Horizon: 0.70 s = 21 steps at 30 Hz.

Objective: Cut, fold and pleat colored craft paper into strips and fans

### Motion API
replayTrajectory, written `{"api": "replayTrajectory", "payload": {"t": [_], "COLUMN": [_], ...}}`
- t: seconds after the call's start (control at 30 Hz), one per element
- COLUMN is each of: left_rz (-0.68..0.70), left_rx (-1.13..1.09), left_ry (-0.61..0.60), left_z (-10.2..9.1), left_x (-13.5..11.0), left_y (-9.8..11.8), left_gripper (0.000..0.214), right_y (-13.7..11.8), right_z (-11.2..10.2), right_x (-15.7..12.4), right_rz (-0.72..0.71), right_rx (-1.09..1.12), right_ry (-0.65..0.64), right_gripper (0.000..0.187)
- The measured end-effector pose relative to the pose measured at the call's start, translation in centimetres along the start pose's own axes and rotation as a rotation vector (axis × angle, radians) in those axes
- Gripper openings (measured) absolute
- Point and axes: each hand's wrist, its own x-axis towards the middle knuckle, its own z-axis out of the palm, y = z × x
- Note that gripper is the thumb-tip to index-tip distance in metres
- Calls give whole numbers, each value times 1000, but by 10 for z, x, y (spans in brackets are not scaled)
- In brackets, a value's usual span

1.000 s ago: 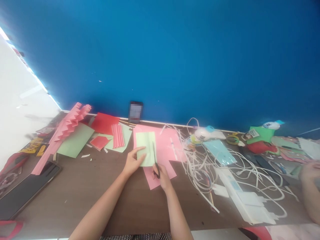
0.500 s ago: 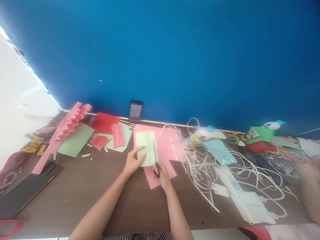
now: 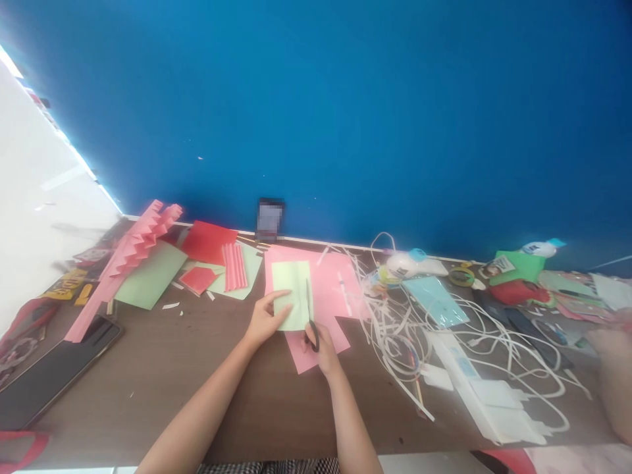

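Note:
My left hand [image 3: 266,318] grips the left edge of a light green sheet of paper [image 3: 295,283], with the thumb and a finger lying over its front. My right hand [image 3: 322,345] is closed around the dark handles of a pair of scissors [image 3: 314,334]. The scissor blades point away from me along the right part of the green sheet; whether they are open or closed I cannot tell. Under and behind the green sheet lies pink paper [image 3: 328,283], one corner of it reaching toward me below my right hand.
To the left are pleated pink paper [image 3: 133,250], a green sheet [image 3: 148,283], red paper [image 3: 210,241] and a phone [image 3: 59,372]. White cables [image 3: 395,336] and a power strip [image 3: 474,395] lie right. Another person's hand [image 3: 612,345] is at the far right, blurred.
The green sheet and the scissors have shifted very slightly to the right in view. Both my hands keep the same hold. The other person's hand at the right edge has moved slightly.

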Motion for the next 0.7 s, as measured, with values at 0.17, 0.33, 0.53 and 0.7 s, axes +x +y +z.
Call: {"api": "replayTrajectory", "payload": {"t": [0.17,0.33,0.53,0.7], "left_rz": [3,-1,20,-5], "left_rx": [-2,-7,0,12], "left_ry": [1,11,27,11], "left_z": [0,0,0,0], "left_x": [0,0,0,0], "left_y": [0,0,2,1], "left_gripper": [32,33,31,33], "right_y": [1,-2,1,6], "right_z": [0,1,1,-1], "right_x": [0,-1,0,0], "right_rz": [-8,7,21,14], "right_rx": [-1,-16,-27,-12], "right_ry": [6,13,28,32], "right_gripper": [42,40,42,40]}}
